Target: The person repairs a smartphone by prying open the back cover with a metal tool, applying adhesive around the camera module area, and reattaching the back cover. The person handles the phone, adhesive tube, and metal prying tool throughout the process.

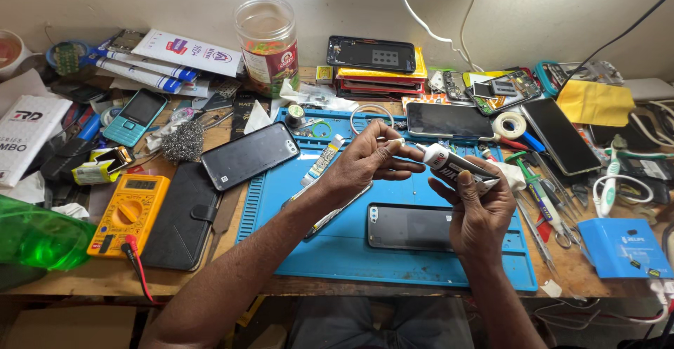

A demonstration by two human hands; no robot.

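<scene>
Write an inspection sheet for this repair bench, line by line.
Surface: wooden bench with a blue work mat.
Job's things: white glue tube in the right hand; small cap pinched by the left hand; dark phone face down on the mat.
Clutter: more phones, yellow meter, plastic jar, tape roll, hand tools.
Grippers: both hands busy, raised above the mat.
Cables: red meter lead, white cords on the wall.
Surroundings: plain wall behind.
</scene>
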